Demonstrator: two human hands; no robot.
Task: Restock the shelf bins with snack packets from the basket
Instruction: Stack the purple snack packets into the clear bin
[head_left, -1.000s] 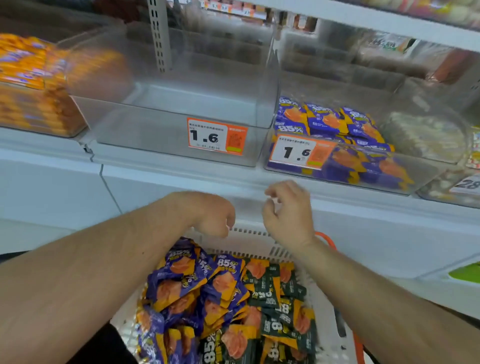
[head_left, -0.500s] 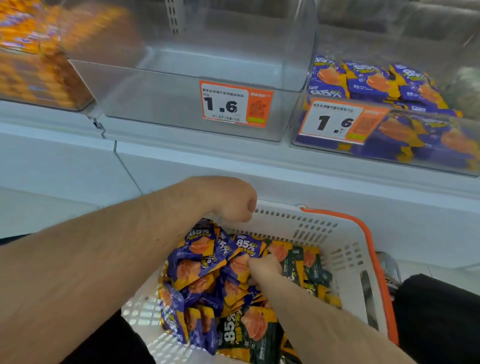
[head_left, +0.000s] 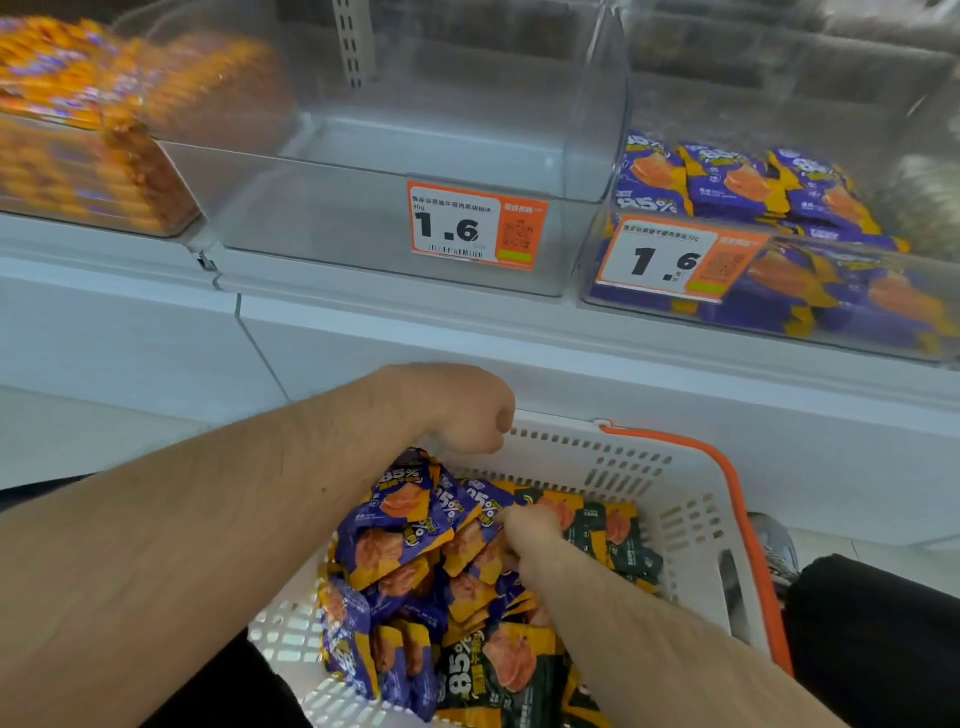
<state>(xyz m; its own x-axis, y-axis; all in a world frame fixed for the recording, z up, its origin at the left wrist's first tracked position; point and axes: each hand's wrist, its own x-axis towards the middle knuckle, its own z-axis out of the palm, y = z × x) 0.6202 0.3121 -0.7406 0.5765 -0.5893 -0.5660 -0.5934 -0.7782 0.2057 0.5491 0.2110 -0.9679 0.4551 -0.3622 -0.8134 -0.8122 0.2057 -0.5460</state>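
Observation:
A white basket (head_left: 691, 519) with an orange rim sits below the shelf, filled with purple snack packets (head_left: 395, 525) and dark green snack packets (head_left: 623, 545). My right hand (head_left: 530, 530) is down among the packets, its fingers curled on a purple packet near the pile's middle. My left hand (head_left: 462, 410) hovers over the basket's far rim, its fingers curled with nothing seen in them. On the shelf above, a clear middle bin (head_left: 415, 171) stands empty behind a 1.6 price tag. The clear bin to its right (head_left: 779, 208) holds purple packets.
A bin (head_left: 78, 130) of orange packets fills the upper left. The white shelf front (head_left: 519, 343) runs across just above the basket. A dark trouser leg (head_left: 883, 639) shows at the right of the basket.
My right hand dropped from the shelf edge into the basket and took hold of a purple packet. The view tilted down toward the basket. My left hand stayed above the rim.

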